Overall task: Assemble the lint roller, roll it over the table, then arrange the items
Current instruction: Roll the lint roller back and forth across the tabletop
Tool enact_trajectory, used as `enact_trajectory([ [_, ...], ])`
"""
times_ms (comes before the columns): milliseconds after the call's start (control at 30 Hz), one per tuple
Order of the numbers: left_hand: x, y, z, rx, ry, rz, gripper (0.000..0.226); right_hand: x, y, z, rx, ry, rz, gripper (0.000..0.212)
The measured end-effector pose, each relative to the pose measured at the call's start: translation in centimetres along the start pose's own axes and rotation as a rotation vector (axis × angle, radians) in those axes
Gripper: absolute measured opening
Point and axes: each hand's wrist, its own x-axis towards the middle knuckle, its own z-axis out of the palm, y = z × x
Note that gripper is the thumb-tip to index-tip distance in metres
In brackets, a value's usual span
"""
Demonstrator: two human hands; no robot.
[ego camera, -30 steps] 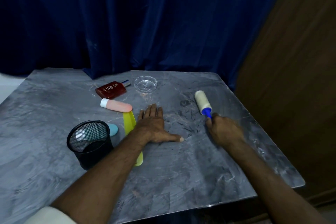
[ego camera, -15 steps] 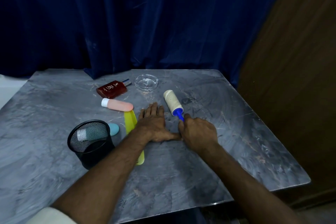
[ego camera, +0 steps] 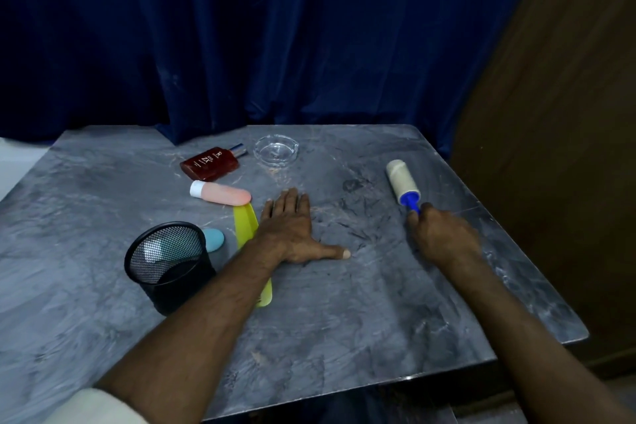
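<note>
The lint roller has a cream sticky roll on a blue handle and lies against the grey marble table at the right. My right hand is shut on its blue handle, the roll pointing away from me. My left hand rests flat on the table's middle, fingers spread, holding nothing. Left of it lie a pink tube with a white cap, a dark red flat bottle, a yellow shoehorn partly under my left forearm, and a small blue item.
A black mesh cup stands at the left front, hiding part of the blue item. A clear glass ashtray sits at the back. A blue curtain hangs behind the table; a brown wooden panel is at the right.
My right hand rolled the lint roller left to beside my left hand, then back to the right side of the table. My left hand stayed put.
</note>
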Motion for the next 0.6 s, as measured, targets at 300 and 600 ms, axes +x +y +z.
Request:
enact_trajectory([
  [300, 0.0, 0.1, -0.1, 0.008, -0.006, 0.001, 0.161, 0.6, 6.8, -1.3, -0.047, -0.008, 0.190, 0.051],
  [600, 0.3, -0.2, 0.0, 0.014, 0.011, 0.000, 0.163, 0.7, 5.6, -0.7, -0.047, 0.035, 0.133, 0.050],
])
